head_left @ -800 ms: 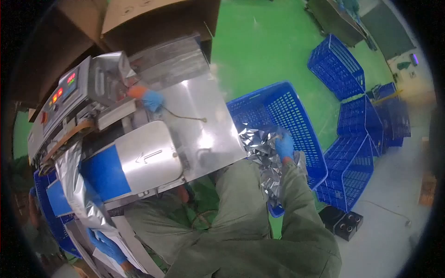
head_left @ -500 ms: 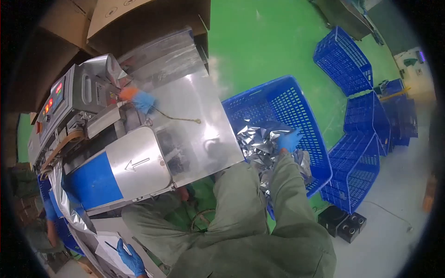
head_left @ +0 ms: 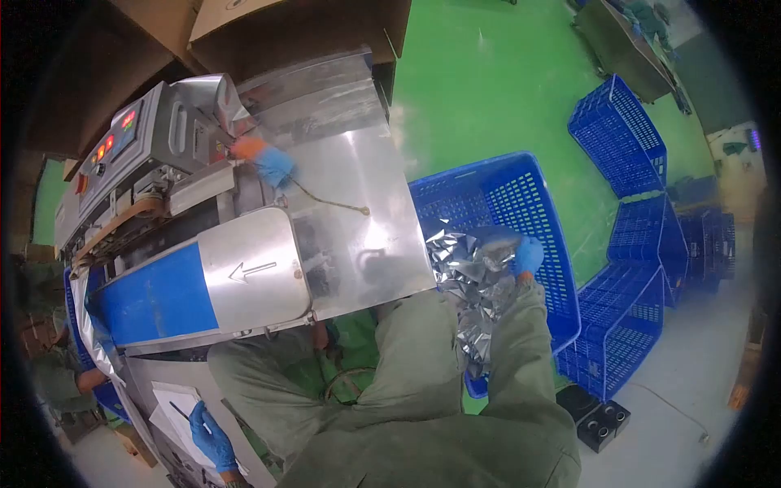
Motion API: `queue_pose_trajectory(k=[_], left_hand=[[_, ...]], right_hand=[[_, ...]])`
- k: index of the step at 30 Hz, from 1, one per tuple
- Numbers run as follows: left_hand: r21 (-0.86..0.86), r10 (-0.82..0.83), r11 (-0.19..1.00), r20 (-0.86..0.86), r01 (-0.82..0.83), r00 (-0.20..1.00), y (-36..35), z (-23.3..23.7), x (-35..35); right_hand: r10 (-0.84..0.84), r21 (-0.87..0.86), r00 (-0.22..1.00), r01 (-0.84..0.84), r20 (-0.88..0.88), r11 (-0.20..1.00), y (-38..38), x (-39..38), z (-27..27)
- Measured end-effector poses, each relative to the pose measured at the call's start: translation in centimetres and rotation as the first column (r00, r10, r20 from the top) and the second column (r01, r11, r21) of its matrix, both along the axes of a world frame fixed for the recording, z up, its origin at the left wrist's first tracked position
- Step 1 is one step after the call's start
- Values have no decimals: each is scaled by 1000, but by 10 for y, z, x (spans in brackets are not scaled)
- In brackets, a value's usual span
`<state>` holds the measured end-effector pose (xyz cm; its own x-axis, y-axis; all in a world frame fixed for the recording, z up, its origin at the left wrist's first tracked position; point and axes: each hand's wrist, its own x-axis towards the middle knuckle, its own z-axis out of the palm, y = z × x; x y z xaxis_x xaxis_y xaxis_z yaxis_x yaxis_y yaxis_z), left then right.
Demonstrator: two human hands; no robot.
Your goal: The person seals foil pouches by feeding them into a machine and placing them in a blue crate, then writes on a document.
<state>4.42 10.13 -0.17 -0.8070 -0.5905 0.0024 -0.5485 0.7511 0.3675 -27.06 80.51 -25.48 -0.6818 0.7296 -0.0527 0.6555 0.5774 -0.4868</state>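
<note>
My left hand [head_left: 213, 439], in a blue glove, holds a dark pen [head_left: 179, 411] over white paper sheets [head_left: 172, 407] at the lower left. In the blue crate [head_left: 521, 183] at my right, my blue-gloved right hand [head_left: 529, 256] is closed at the edge of a silver foil bag [head_left: 498, 254]; its fingertips are partly hidden. More crumpled foil bags [head_left: 476, 321] lie beneath and along my forearm.
A sealing machine [head_left: 163, 138] with lit red displays and a blue belt [head_left: 159, 297] stands at left. Its metal table [head_left: 358, 252] reaches the crate. Several blue crates [head_left: 622, 130] stand at right, cardboard boxes [head_left: 285, 41] behind. Another person's arm [head_left: 91, 380] shows at far left.
The view has shifted a little. My right hand has gone from outstretched fingers over the foil bags to a closed grip at a bag's edge. My left hand still holds the pen over the paper.
</note>
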Motion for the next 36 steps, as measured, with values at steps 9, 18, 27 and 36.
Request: queue_pose_trajectory(k=[9,18,27,36], left_hand=[[-46,-495,853,-390,520,777,104,40,-100],[176,-681,432,-580,885,447,277,93,-252],[286,-545,662,-450,692,707,228,40,-262],[432,-460,581,-524,689,717,214,39,-259]], right_hand=[[204,-293,789,-435,-579,852,-96,7,257],[108,-282,529,-601,-842,748,-190,36,414],[176,-394,545,-759,-820,519,-237,23,328],[619,166,491,-686,-613,708,-249,33,289]])
